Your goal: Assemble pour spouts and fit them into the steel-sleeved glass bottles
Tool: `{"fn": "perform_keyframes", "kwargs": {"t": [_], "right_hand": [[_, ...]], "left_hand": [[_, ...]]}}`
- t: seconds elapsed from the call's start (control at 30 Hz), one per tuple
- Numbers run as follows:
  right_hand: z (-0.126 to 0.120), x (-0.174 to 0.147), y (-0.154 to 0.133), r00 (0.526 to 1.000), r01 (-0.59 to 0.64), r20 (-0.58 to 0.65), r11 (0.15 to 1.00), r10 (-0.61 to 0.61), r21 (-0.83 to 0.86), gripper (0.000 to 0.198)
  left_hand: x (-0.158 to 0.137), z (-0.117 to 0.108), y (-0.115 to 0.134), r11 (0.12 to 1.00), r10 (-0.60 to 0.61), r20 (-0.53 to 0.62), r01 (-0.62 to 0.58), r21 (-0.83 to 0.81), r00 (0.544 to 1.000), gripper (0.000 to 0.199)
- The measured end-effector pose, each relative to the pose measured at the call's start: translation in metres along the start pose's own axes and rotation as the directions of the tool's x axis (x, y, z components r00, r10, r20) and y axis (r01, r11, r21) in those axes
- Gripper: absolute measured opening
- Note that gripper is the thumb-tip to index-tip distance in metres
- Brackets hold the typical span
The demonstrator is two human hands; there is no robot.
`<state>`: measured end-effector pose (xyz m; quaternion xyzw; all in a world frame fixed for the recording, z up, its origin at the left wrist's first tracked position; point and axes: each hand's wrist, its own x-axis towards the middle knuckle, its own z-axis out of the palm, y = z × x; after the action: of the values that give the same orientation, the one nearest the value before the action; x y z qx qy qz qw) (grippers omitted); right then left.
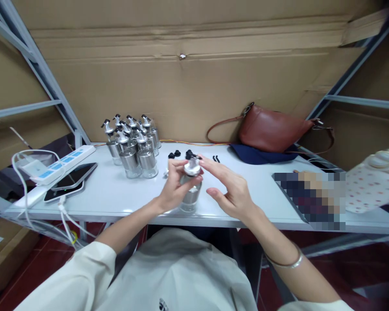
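Note:
Upright near the table's front edge stands an oil bottle [190, 198] with a glass base, a metal sleeve and a pouring spout. My left hand [175, 183] is wrapped around its neck. Beside the spout is my right hand [230, 190], its fingers stretched out and thumb apart; the index fingertip reaches the spout's black flap, and I cannot tell if it touches. Small black caps [174, 154] lie just behind the bottle, along with two thin black pieces [216, 159] to their right. Further left, several similar bottles [131, 162] with spouts stand grouped together.
A power strip [68, 162] and two stacked phone-like devices [73, 179] with white cables are at the left. A brown leather bag [272, 129] rests on dark blue cloth [259, 155] at the back right. Cardboard [188, 86] walls the table's rear; a dotted white item [372, 185] sits far right.

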<state>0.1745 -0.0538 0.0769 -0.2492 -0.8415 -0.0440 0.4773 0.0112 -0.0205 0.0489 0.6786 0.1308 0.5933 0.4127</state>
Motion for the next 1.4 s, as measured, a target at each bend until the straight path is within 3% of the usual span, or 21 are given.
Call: {"fn": "perform_keyframes", "kwargs": {"t": [0.13,0.23,0.33,0.43,0.53,0.6,0.8,1.03,1.13,1.2,1.3,1.33,1.4], "right_hand": [[0.006,-0.014,-0.006,0.991,-0.066,-0.114,0.994,0.076,0.084,0.047],[0.013,-0.035,-0.001,0.989,-0.113,-0.084,0.99,0.12,0.087,0.044],[0.018,-0.051,0.008,0.977,-0.211,0.022,0.976,0.21,0.047,0.039],[0.023,-0.057,0.012,0.939,-0.256,0.234,0.966,0.253,-0.017,0.032],[0.029,-0.06,0.009,0.865,-0.215,0.453,0.975,0.215,-0.052,0.042],[0.034,-0.064,0.005,0.831,-0.178,0.525,0.982,0.183,-0.062,0.058],[0.045,-0.079,-0.001,0.79,-0.063,0.596,0.986,0.145,-0.156,0.075],[0.049,-0.082,0.002,0.794,-0.027,0.591,0.979,0.143,-0.2,0.074],[0.049,-0.082,0.001,0.795,-0.027,0.589,0.978,0.148,-0.209,0.073],[0.05,-0.082,0.0,0.802,-0.031,0.578,0.977,0.15,-0.21,0.074],[0.05,-0.081,-0.002,0.813,-0.036,0.561,0.975,0.157,-0.221,0.074],[0.05,-0.081,-0.002,0.815,-0.038,0.557,0.974,0.16,-0.224,0.073],[0.05,-0.081,-0.003,0.817,-0.041,0.553,0.973,0.164,-0.228,0.072]], "left_hand": [[-0.001,-0.051,0.034,0.992,0.087,-0.207,-0.065,0.111,0.974,0.038],[-0.003,-0.104,0.054,0.963,0.142,-0.364,-0.044,0.265,0.92,0.04],[-0.005,-0.157,0.055,0.935,0.143,-0.437,0.023,0.353,0.888,0.044],[-0.003,-0.199,0.041,0.901,0.202,-0.481,0.031,0.432,0.853,0.043],[0.001,-0.225,0.023,0.864,0.213,-0.526,0.092,0.494,0.823,0.044],[0.004,-0.234,0.014,0.819,0.212,-0.558,0.166,0.549,0.802,0.045],[0.011,-0.243,0.002,0.631,0.219,-0.574,0.334,0.7,0.789,0.044],[0.015,-0.239,0.002,0.527,0.203,-0.504,0.34,0.779,0.839,0.044],[0.016,-0.233,0.004,0.515,0.24,-0.499,0.327,0.792,0.833,0.045],[0.015,-0.224,0.006,0.489,0.328,-0.503,0.312,0.815,0.8,0.047],[0.013,-0.197,0.007,0.397,0.556,-0.419,0.215,0.893,0.718,0.044],[0.012,-0.184,0.007,0.352,0.609,-0.339,0.139,0.926,0.717,0.039],[0.013,-0.154,0.005,0.266,0.582,-0.087,-0.088,0.96,0.809,0.028]]}}
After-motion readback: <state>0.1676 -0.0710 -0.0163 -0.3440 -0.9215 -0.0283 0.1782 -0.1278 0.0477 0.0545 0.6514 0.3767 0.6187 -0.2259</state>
